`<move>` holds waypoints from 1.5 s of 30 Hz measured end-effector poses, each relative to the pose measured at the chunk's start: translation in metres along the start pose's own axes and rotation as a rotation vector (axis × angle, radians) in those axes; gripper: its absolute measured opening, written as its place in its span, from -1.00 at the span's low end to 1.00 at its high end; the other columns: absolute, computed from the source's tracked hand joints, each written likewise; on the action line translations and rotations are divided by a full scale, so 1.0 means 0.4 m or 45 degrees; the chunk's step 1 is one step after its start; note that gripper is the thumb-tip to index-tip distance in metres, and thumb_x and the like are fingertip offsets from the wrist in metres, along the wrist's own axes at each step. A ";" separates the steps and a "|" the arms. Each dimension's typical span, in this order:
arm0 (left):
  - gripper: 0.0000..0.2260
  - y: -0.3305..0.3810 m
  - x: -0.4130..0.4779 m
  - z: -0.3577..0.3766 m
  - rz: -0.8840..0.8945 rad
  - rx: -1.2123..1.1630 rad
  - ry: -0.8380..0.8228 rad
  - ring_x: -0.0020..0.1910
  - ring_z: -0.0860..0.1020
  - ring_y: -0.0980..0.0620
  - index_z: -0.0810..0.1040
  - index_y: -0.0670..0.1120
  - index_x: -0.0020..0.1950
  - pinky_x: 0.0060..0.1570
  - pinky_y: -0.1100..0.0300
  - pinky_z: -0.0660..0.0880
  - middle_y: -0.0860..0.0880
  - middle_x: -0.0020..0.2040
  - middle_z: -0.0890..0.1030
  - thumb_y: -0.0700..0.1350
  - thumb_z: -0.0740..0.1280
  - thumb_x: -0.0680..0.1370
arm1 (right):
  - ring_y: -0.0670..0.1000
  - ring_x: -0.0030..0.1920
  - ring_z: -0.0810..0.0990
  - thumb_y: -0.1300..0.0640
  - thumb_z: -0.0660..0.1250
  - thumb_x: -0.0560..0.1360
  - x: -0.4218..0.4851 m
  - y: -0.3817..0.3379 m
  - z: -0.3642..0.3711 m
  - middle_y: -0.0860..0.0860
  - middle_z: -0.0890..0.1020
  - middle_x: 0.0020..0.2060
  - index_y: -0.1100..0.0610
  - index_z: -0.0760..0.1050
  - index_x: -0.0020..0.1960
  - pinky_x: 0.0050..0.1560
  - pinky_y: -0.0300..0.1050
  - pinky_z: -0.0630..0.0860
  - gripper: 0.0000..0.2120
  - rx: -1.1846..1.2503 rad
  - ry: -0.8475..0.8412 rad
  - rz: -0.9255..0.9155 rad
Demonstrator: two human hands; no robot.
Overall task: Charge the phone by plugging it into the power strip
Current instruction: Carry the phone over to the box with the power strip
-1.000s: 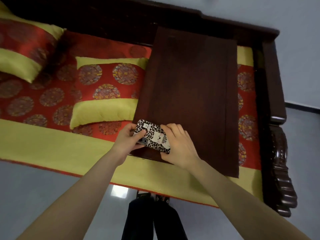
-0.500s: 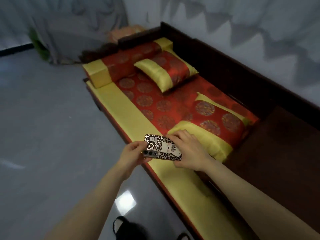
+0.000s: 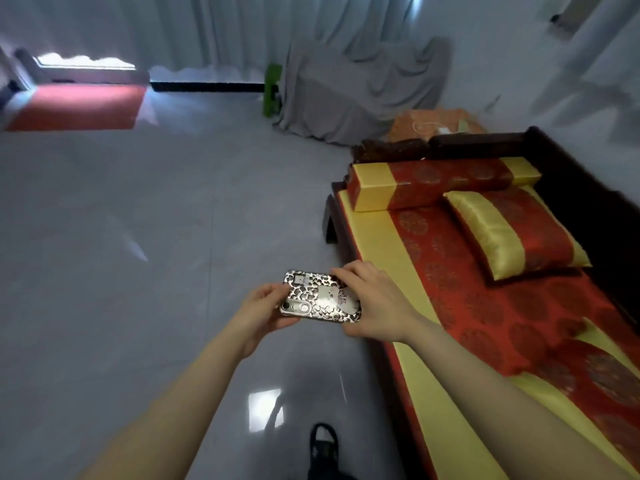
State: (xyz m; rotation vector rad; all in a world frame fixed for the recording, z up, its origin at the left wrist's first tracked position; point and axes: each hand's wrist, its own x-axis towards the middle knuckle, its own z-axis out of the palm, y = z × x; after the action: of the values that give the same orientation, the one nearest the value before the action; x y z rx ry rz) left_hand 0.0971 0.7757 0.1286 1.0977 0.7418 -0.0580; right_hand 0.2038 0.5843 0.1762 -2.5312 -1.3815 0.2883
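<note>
A phone (image 3: 320,301) in a leopard-print case with a white cartoon figure lies back-up between both hands, held over the grey floor beside the couch. My left hand (image 3: 263,308) grips its camera end. My right hand (image 3: 372,303) grips the other end from above. Far off, past the couch's armrest, an orange-covered surface (image 3: 433,121) carries a white cable and a small white block (image 3: 445,129); whether that is the power strip cannot be told.
A dark wooden couch (image 3: 568,161) with a red and yellow cushion, a bolster (image 3: 429,183) and a pillow (image 3: 512,230) runs along the right. A grey-draped object (image 3: 353,88) and a green thing (image 3: 272,90) stand by the curtains. A red mat (image 3: 76,107) lies far left. My foot (image 3: 323,445) is below.
The view has swung left from the low wooden table on the couch to the room and the couch's far end. Both hands keep hold of the phone, carried off the couch edge over the floor.
</note>
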 end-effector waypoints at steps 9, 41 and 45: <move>-0.87 0.266 0.353 -0.157 -0.040 -0.119 0.100 -0.17 0.63 -0.02 0.46 -0.15 0.02 -0.32 0.21 0.61 -0.14 -0.09 0.63 -0.13 0.31 0.54 | 0.05 0.23 0.36 -0.03 0.49 0.19 0.516 0.059 0.017 0.05 0.43 0.25 0.10 0.17 0.48 0.20 -0.06 0.37 -0.06 0.160 -0.017 -0.091; -0.83 1.390 1.935 -0.031 -0.129 0.343 -0.423 -0.24 0.64 -0.03 0.53 -0.20 0.09 -0.22 0.11 0.62 -0.16 -0.11 0.62 -0.16 0.30 0.55 | 0.10 0.21 0.38 -0.03 0.49 0.16 1.995 0.811 -0.288 0.09 0.44 0.19 0.11 0.37 0.38 0.21 0.06 0.42 -0.18 0.246 0.256 0.454; -0.86 1.469 2.119 0.141 -0.167 0.399 -0.507 -0.25 0.65 -0.02 0.55 -0.18 0.05 -0.26 0.13 0.62 -0.16 -0.12 0.63 -0.16 0.31 0.54 | 0.12 0.20 0.40 -0.04 0.48 0.15 2.069 1.015 -0.353 0.09 0.45 0.17 0.09 0.39 0.35 0.20 0.09 0.43 -0.21 0.284 0.328 0.545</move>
State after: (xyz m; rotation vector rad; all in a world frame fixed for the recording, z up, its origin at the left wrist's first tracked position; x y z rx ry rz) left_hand 1.0026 1.2723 0.1202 1.2827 0.4515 -0.5043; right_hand 1.0082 1.0543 0.1403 -2.5403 -0.6689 0.1698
